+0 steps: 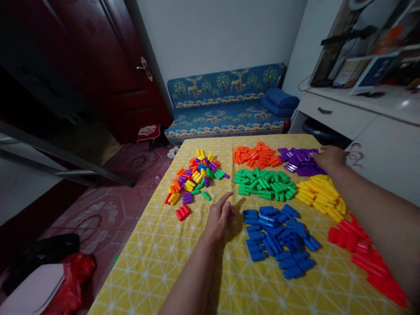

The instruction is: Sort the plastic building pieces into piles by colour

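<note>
My left hand point(220, 218) is over the middle of the table, its index finger stretched out and the other fingers loosely bent, with nothing visible in it. It lies between a mixed-colour pile of plastic building blocks point(197, 175) and the blue blocks point(275, 232). My right hand point(330, 159) reaches to the right edge of the purple blocks point(302, 161), fingers apart and fingertips at the pile. Under my right forearm are yellow blocks point(323, 197) and red blocks point(364, 253). Green blocks point(265, 183) and orange blocks point(256, 155) lie left of the purple ones.
A yellow patterned cloth point(157, 262) covers the table. A single red block piece point(183, 212) lies near the mixed pile. Beyond the table stands a blue sofa point(223, 118); a white cabinet point(377, 140) is at right, a dark red door point(118, 65) at left.
</note>
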{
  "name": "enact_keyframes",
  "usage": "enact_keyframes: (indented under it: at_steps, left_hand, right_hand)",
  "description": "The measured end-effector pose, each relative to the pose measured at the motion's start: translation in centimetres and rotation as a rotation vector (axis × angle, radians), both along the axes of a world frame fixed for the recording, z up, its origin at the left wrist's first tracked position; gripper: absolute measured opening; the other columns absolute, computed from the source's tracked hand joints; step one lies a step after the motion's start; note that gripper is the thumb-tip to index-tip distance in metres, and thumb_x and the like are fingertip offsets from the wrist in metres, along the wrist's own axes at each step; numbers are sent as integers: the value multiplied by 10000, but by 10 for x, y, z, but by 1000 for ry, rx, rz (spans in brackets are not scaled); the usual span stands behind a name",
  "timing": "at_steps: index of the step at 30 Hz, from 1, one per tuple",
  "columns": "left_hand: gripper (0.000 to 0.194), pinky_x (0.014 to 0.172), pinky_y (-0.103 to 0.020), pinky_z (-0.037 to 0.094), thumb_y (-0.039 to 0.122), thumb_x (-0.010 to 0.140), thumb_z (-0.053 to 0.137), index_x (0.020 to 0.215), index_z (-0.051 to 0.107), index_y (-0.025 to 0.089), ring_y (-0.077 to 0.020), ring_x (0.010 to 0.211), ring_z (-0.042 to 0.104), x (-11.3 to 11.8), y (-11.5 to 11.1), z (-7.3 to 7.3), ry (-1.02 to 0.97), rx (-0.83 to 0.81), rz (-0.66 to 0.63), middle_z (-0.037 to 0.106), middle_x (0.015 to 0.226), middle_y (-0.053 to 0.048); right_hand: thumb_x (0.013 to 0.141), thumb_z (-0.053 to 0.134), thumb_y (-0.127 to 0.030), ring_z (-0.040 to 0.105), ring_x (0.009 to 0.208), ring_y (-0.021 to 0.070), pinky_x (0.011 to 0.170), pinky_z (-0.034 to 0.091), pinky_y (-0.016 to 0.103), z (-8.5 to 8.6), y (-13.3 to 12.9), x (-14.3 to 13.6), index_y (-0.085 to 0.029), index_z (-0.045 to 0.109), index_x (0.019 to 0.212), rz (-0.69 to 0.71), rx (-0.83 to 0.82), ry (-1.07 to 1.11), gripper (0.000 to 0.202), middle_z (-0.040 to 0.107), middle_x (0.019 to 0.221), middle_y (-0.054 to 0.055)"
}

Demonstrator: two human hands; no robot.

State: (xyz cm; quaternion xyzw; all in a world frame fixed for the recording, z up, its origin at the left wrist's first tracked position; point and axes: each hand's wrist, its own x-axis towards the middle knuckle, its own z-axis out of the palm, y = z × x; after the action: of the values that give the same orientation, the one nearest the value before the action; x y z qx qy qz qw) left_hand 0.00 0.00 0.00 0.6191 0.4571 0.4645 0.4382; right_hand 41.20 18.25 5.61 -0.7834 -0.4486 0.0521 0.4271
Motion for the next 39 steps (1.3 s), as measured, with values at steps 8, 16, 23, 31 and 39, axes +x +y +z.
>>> enact_keyframes:
  at_steps: [8, 16, 23, 31, 39]
  left_hand:
    - [544, 564, -236, 423, 507, 980, 382, 1336, 555, 136, -115, 537, 514, 1, 2, 3, 3, -17, 12, 608, 657, 2]
    - [323, 660, -275, 467, 321, 928, 486, 1131, 694, 180, -157, 656, 608, -1, 3, 1, 128, 105, 249, 676, 723, -27]
    - [297, 1027, -477, 376, 207, 845, 531, 1101, 682, 200, -284, 1138, 537, -38, 9, 9, 606, 396, 803, 656, 1178, -113]
    - [326, 953, -446, 406, 275, 847, 560, 1136, 684, 192, -308, 1081, 554, -71, 10, 7, 885, 83, 891, 669, 1162, -117]
    - [365, 832, -397, 422, 212, 839, 564, 1191, 659, 214, -307, 1044, 573, -78, 17, -2, 930, 28, 784, 634, 1211, -137]
  right_hand:
    - [780, 654, -246, 629, 989, 228, 887, 408, 363, -2, -25, -45, -138, 701, 945, 71, 229, 24, 203, 668, 1097, 228]
    - [841, 622, -375, 675, 739, 198, 653, 508, 297, -9, -178, -257, -189, 646, 1124, 655, 191, 574, 340, 708, 784, 43]
    - [912, 535, -273, 674, 739, 153, 679, 544, 272, -46, -251, -341, -209, 612, 1135, 810, 181, 629, 244, 695, 957, 55]
    - [887, 516, -195, 663, 700, 133, 626, 561, 254, -56, -250, -343, -202, 650, 1079, 837, 267, 527, 235, 674, 1056, 78]
    - [880, 523, -190, 667, 783, 166, 656, 579, 284, -56, -251, -341, -218, 659, 1053, 838, 247, 547, 222, 671, 1077, 79]
